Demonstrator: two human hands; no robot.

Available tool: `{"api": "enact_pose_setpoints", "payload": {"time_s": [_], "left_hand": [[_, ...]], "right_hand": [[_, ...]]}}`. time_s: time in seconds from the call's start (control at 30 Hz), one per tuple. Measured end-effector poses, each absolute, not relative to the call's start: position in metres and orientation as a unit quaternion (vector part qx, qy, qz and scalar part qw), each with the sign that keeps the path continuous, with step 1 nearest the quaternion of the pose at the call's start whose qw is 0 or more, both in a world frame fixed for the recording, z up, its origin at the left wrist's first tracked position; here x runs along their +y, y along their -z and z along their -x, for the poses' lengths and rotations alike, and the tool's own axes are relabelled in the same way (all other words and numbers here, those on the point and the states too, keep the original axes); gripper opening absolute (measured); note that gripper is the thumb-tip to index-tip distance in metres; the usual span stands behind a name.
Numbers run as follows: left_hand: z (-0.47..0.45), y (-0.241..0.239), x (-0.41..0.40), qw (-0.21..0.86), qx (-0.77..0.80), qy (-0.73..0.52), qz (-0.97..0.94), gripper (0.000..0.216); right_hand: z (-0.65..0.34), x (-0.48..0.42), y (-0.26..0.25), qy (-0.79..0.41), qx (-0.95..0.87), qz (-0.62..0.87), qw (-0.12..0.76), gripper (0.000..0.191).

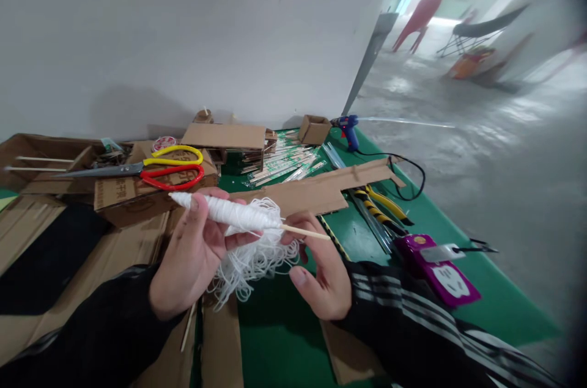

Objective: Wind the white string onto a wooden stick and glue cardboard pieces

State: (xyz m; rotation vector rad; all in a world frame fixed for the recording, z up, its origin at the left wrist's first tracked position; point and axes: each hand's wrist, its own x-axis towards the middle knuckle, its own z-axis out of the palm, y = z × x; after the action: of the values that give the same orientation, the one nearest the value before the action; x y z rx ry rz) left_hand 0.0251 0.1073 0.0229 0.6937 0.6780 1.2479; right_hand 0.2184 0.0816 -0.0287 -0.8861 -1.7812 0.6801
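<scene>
1. Your left hand [195, 256] is clamped around the yarn-wound stick [243, 215] at mid-view, its wrapped tip just past nine o'clock.
2. Your right hand [326, 281] is by its bare end, just past three, thumb parted from fingers; I cannot tell whether they grip a strand.
3. Loose white yarn [259, 258] bunches at six.
4. From the stick, scissors [137, 169] lie at ten, the glue gun [349, 131] at two.
</scene>
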Motion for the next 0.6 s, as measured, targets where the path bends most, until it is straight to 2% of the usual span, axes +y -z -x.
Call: {"api": "enact_pose_setpoints", "payload": {"time_s": [0.1, 0.17, 0.2, 0.3, 0.37, 0.43, 0.6], "left_hand": [[-0.025, -0.021, 0.107, 0.694, 0.291, -0.557, -0.351, 0.027], [-0.025, -0.018, 0.106, 0.685, 0.285, -0.554, -0.377, 0.026], [-0.025, -0.017, 0.105, 0.682, 0.282, -0.552, -0.388, 0.025], [-0.026, -0.013, 0.102, 0.681, 0.278, -0.539, -0.41, 0.024], [-0.026, -0.011, 0.099, 0.687, 0.286, -0.525, -0.413, 0.022], [-0.027, -0.011, 0.097, 0.697, 0.302, -0.509, -0.406, 0.022], [-0.032, -0.011, 0.095, 0.724, 0.345, -0.419, -0.425, 0.029]], "right_hand": [[-0.223, 0.084, 0.026, -0.286, -0.653, 0.371, 0.596, 0.039], [-0.228, 0.085, 0.021, -0.284, -0.615, 0.378, 0.631, 0.037], [-0.23, 0.086, 0.018, -0.28, -0.626, 0.38, 0.621, 0.034], [-0.235, 0.088, 0.008, -0.253, -0.737, 0.377, 0.5, 0.025], [-0.236, 0.088, 0.005, -0.223, -0.783, 0.372, 0.446, 0.012], [-0.235, 0.089, 0.006, -0.193, -0.799, 0.37, 0.433, 0.003], [-0.234, 0.091, 0.009, -0.147, -0.796, 0.401, 0.429, 0.011]]}}
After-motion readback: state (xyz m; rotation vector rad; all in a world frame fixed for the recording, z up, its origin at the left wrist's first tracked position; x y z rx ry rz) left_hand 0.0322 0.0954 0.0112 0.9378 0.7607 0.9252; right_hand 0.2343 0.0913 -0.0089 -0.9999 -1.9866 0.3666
